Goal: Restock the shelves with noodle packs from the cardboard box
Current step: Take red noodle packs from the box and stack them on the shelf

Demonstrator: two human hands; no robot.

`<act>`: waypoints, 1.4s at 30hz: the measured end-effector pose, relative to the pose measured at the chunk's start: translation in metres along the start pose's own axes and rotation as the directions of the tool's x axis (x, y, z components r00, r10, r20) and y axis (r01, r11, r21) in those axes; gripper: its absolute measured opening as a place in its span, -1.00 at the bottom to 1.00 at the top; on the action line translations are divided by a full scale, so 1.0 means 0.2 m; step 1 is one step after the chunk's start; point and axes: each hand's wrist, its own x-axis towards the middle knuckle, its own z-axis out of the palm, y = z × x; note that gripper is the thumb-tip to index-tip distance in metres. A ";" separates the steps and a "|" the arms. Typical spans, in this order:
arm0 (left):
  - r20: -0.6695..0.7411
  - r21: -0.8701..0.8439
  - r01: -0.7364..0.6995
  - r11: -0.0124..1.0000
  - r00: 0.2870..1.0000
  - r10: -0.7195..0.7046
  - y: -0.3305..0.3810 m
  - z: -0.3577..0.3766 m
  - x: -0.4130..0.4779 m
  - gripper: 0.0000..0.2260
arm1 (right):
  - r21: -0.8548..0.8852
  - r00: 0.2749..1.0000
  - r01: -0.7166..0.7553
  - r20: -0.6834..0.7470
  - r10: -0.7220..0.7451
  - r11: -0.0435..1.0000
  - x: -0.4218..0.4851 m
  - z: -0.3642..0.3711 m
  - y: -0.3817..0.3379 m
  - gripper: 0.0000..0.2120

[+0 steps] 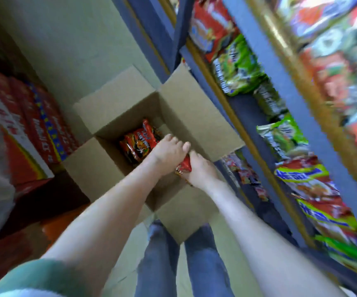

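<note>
1. Inside the cardboard box [174, 108], at its side nearest the shelves, the right hand's fingers [194, 157] are curled round one red noodle pack [185, 165] and grip it by its edge. The pack stands on end against the palm.
2. The left hand's fingers [185, 146] bend down over the top of that same pack. Their tips are hidden, so I cannot tell whether they grip it or only touch it.
3. The right hand [202, 171] and the left hand [169, 151] sit knuckle to knuckle within the box opening, both forearms reaching down into it from the near side.
4. Deeper in the box, on the far side of the left hand, more noodle packs [138, 144] in red and black wrappers lie on the bottom.
5. All four box flaps are folded outward, and the box stands on a pale floor.
6. Right of the box rise the shelves [280, 86], a blue frame with yellow edging, filled with green packs [239, 67] and red ones, all blurred.
7. Left of the box stand stacked red cartons [38, 125].
8. On the near side of the box are the person's legs in blue jeans [158, 254], and a green sleeve [29, 277] covers the left upper arm.
</note>
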 end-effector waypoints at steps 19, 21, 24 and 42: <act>-0.289 0.290 -0.397 0.871 0.831 0.475 1.26 -1.43 -0.73 -0.73 | -0.080 0.868 -0.205 -0.475 0.144 0.976 -2.03 -0.79 0.42 -0.74; -0.323 0.339 -0.435 0.834 0.779 0.537 1.42 -1.53 -0.81 -0.70 | -0.066 0.826 -0.234 -0.540 0.162 0.970 -2.23 -0.80 0.47 -0.75; -0.359 0.477 -0.405 0.780 0.720 0.593 1.60 -1.68 -0.92 -0.71 | -0.021 0.760 -0.261 -0.622 0.192 0.965 -2.48 -0.83 0.54 -0.73; -0.599 0.303 -0.517 0.801 0.550 0.582 1.65 -2.51 -0.98 -0.79 | -0.070 0.115 -0.737 -0.993 0.022 0.672 -2.65 -1.02 0.51 0.12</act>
